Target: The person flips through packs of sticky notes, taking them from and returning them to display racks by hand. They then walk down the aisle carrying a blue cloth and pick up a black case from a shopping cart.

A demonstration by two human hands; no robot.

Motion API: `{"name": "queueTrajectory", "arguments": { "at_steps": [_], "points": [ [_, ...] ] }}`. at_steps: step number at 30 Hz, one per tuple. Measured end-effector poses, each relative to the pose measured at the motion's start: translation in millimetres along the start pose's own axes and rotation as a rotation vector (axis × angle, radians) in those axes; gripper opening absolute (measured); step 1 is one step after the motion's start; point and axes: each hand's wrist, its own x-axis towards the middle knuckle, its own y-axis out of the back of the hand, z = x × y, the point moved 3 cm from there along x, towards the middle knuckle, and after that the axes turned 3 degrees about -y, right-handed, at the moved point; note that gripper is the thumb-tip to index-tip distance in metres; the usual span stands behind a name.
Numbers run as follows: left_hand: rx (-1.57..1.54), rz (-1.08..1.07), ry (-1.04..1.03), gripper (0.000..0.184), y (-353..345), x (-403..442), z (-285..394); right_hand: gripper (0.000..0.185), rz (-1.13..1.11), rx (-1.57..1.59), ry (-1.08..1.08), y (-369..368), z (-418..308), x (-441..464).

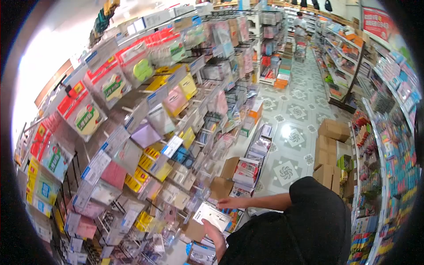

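A flat white packet (213, 216) with small dark marks lies between my two hands, low in the middle of the view. My left hand (211, 229) is at the packet's lower left edge, its thumb side against it. My right hand (232, 202) reaches in from the right with its fingers at the packet's upper edge. Finger details are small and partly hidden. Beside the packet stand an open cardboard box (223, 187) and boxed goods in red and white (245, 171).
Hanging packets fill the rack (145, 132) on the left. Cardboard boxes (327, 150) stand on the right of the tiled aisle (287, 145), before stocked shelves (375, 176). Far down the aisle is a person (300, 24) beside a cart (300, 49).
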Motion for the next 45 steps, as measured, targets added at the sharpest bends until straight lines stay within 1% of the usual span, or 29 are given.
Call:
{"name": "queueTrajectory", "arguments": {
  "at_steps": [2,4,5,7,12,13,14,15,16,19,21,23,25,26,28,29,30,31,32,33,34,35,36,38,39,40,42,44,45],
  "points": [
    [0.087,-0.064,0.032,0.056,-8.0,3.5,-1.0,0.052,0.061,0.010,0.011,1.7,12.2,-11.4],
    [0.088,-0.198,-0.006,0.056,-19.2,10.9,-3.8,0.040,0.124,-0.053,0.059,0.3,5.0,-26.7],
    [0.087,-0.261,-0.025,0.057,-24.6,15.2,-7.0,0.040,0.135,-0.051,0.064,-0.3,0.9,-32.3],
    [0.105,-0.272,-0.089,0.056,-30.7,29.2,-20.9,0.043,0.241,-0.156,0.152,2.9,-18.2,-46.6],
    [0.117,-0.293,-0.076,0.056,-45.3,26.2,-7.2,0.045,0.230,-0.173,0.084,13.2,-26.0,-43.9],
    [0.117,-0.291,-0.077,0.056,-44.0,29.0,-13.2,0.044,0.204,-0.155,0.068,14.2,-22.6,-39.0],
    [-0.026,-0.285,-0.072,0.057,-40.8,35.1,-23.5,0.044,0.200,-0.155,0.071,15.2,-18.4,-35.8],
    [-0.169,-0.276,-0.066,0.058,-43.4,32.4,-17.8,0.043,0.210,-0.034,0.124,14.0,-25.5,-39.2],
    [-0.168,-0.269,-0.068,0.058,-42.1,28.6,-11.4,0.041,0.218,0.087,0.174,12.6,-32.9,-41.1],
    [-0.098,-0.238,-0.075,0.056,-29.3,4.9,14.7,0.037,0.236,0.202,0.178,21.3,-27.9,-24.7],
    [0.190,-0.077,-0.194,0.053,-17.0,-2.8,26.9,0.035,0.234,0.204,0.142,31.9,-17.9,-9.9],
    [0.192,-0.028,-0.185,0.051,-4.8,-1.1,27.3,0.038,0.232,0.254,0.137,50.0,6.8,21.1],
    [0.196,0.045,-0.169,0.047,7.5,-0.1,26.2,0.038,0.278,0.239,0.185,55.2,-14.9,16.3],
    [0.051,0.055,-0.145,0.045,11.5,-2.1,24.3,0.039,0.293,0.144,0.150,61.1,-13.5,24.5],
    [-0.035,0.081,-0.162,0.042,34.2,9.8,-3.1,0.042,0.352,-0.138,0.099,75.6,-6.0,43.0],
    [-0.127,0.101,-0.187,0.041,47.2,17.4,-18.2,0.042,0.365,-0.135,0.096,76.4,-11.1,45.1],
    [-0.090,0.093,-0.140,0.045,57.7,21.1,-30.0,0.043,0.374,-0.133,0.090,77.2,-16.5,47.8],
    [-0.071,0.093,-0.150,0.046,73.1,32.8,-50.1,0.039,0.373,-0.276,0.171,80.0,-22.8,55.1],
    [-0.087,0.105,-0.070,0.046,75.2,27.7,-50.6,0.035,0.391,-0.441,0.296,97.5,17.6,104.8],
    [-0.044,0.150,-0.128,0.044,75.9,24.6,-50.7,0.032,0.344,-0.472,0.289,100.3,14.3,113.0],
    [0.048,0.196,-0.189,0.037,74.0,21.8,-47.7,0.034,0.289,-0.177,0.227,90.0,-10.0,91.9],
    [0.033,0.187,-0.159,0.035,75.7,19.0,-49.3,0.030,0.192,-0.005,0.332,91.7,-6.6,103.7],
    [0.048,0.204,-0.174,0.036,64.7,8.6,-34.7,0.027,0.067,0.376,0.242,90.1,8.6,128.3],
    [0.176,0.189,-0.237,0.038,66.6,8.0,-37.0,0.026,0.078,0.301,0.267,95.2,16.1,152.5],
    [0.135,0.189,-0.205,0.042,70.4,10.3,-46.9,0.027,0.072,0.259,0.271,96.1,11.8,157.7],
    [0.114,0.217,-0.070,0.046,57.7,-4.0,-24.3,0.030,0.073,0.318,0.238,89.4,4.8,156.6],
    [0.115,0.197,-0.080,0.050,58.0,-6.4,-26.2,0.034,0.057,0.366,0.185,74.0,-29.0,141.0],
    [0.117,0.214,-0.069,0.049,64.1,-10.1,-32.8,0.034,0.205,0.287,0.049,63.9,-54.0,121.8],
    [0.110,0.199,-0.088,0.048,63.8,-14.4,-29.1,0.034,0.195,0.284,0.032,62.1,-51.2,121.0]
  ]
}}
